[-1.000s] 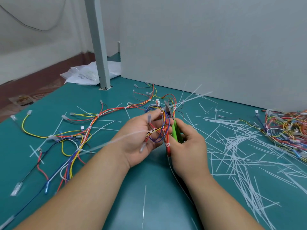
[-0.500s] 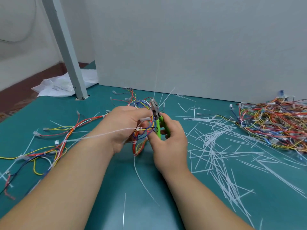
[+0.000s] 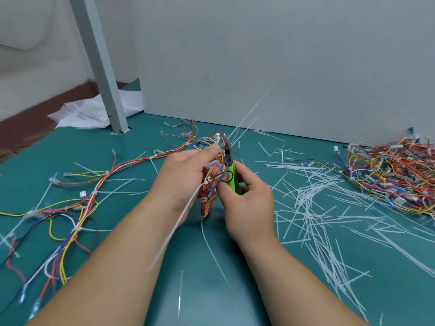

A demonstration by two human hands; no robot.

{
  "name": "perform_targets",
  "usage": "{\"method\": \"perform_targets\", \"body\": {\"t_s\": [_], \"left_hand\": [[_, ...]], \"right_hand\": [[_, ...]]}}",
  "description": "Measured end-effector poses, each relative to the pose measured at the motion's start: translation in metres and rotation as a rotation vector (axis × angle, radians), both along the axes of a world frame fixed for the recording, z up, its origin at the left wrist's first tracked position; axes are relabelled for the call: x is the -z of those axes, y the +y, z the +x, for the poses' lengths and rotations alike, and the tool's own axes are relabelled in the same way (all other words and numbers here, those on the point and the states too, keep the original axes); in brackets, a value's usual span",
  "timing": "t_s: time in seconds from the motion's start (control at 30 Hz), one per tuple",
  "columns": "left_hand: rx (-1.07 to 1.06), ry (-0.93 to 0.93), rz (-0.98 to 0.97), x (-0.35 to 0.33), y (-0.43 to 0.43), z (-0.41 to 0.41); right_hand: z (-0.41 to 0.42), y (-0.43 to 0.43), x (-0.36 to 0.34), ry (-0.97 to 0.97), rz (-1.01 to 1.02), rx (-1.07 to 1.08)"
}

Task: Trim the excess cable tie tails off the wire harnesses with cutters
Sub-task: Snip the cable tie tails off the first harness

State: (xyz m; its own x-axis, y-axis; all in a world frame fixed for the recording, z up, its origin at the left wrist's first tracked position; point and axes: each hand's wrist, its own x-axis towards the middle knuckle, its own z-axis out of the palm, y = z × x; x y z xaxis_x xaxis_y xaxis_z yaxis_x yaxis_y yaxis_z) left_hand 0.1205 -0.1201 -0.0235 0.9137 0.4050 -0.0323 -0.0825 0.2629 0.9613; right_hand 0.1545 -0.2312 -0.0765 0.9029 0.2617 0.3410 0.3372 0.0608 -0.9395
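Note:
My left hand (image 3: 186, 175) grips a bunched wire harness (image 3: 211, 182) of red, blue and yellow wires above the teal table. A long white cable tie tail (image 3: 179, 222) sticks out from the bundle and slants down over my left wrist. My right hand (image 3: 247, 201) holds green-handled cutters (image 3: 231, 175) upright beside the bundle, jaws (image 3: 226, 144) pointing up at the top of the harness. Other white tails (image 3: 249, 116) poke up past the jaws. The rest of the harness (image 3: 77, 208) trails left over the table.
Cut white tie tails (image 3: 313, 203) litter the table (image 3: 235, 290) to the right. A heap of harnesses (image 3: 395, 172) lies at the far right. A grey post (image 3: 101, 67) stands at back left with a plastic bag (image 3: 87, 114) behind it. A grey wall panel (image 3: 282, 67) closes the back.
Both hands and the harness stay together mid-table; the long tail at my left wrist has swung downward. The camera view has shifted slightly.

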Motion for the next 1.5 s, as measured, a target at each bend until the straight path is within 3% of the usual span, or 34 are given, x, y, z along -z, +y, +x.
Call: {"method": "perform_targets", "body": {"t_s": [0.27, 0.57, 0.77, 1.13, 1.5], "left_hand": [[-0.043, -0.018, -0.121, 0.002, -0.003, 0.0], [-0.298, -0.045, -0.039, 0.007, 0.003, 0.004], [-0.379, -0.109, 0.08, 0.007, 0.001, 0.004], [-0.264, -0.264, -0.123, -0.002, -0.007, 0.0], [-0.092, -0.145, -0.062, 0.002, -0.004, -0.002]], "right_hand": [[-0.001, -0.002, -0.002, 0.016, -0.019, 0.007], [-0.003, 0.0, 0.001, 0.05, -0.136, 0.05], [-0.004, -0.002, -0.004, 0.057, -0.089, 0.021], [-0.009, -0.003, -0.006, 0.118, -0.002, -0.092], [-0.01, -0.003, -0.005, -0.125, -0.057, 0.194]]}}
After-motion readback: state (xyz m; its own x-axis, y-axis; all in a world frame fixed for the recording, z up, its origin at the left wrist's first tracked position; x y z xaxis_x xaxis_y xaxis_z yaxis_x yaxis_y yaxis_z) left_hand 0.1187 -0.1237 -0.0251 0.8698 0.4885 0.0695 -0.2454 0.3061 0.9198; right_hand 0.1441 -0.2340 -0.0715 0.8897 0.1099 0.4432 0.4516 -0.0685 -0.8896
